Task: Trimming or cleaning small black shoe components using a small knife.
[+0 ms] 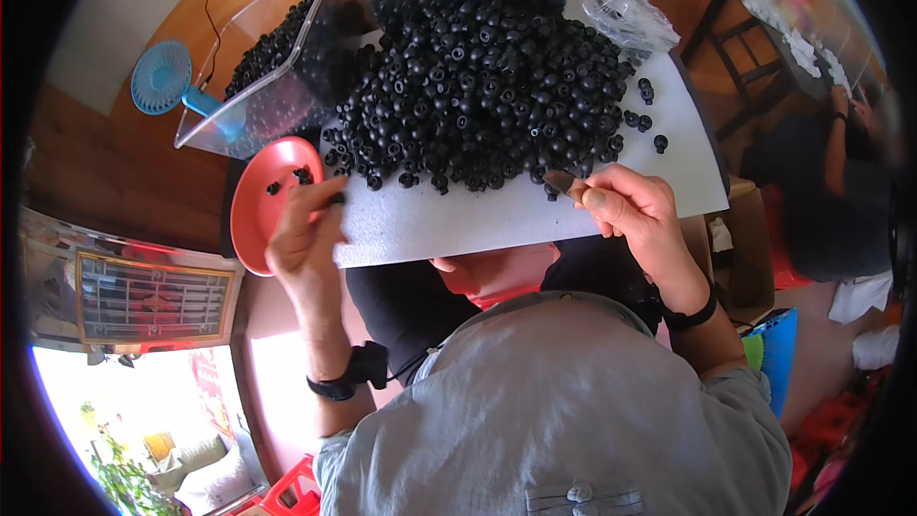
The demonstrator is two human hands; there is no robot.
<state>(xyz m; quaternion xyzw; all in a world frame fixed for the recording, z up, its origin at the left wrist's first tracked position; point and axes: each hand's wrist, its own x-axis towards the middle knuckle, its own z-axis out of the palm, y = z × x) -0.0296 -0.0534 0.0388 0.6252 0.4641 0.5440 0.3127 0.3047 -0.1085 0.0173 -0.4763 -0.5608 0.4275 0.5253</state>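
Observation:
A large heap of small round black parts point(478, 86), many with a ring-shaped hole, lies on a white board point(439, 225). My left hand point(308, 234), a little smeared by motion, is over the right edge of a red oval dish point(256, 229). Its fingers are drawn together on a small black part point(337, 198). Inside the dish lie a few black bits point(302, 175). At the heap's front right edge, my right hand point(635, 205) grips a small knife point(564, 182), its blade pointing left. One black part sits just under the blade.
Clear plastic bins point(258, 105) with more black parts stand behind the heap. A crumpled clear bag point(626, 10) lies at the back right. Several loose parts point(646, 120) lie right of the heap. A blue fan point(162, 78) stands at left. Another person point(831, 172) sits at far right.

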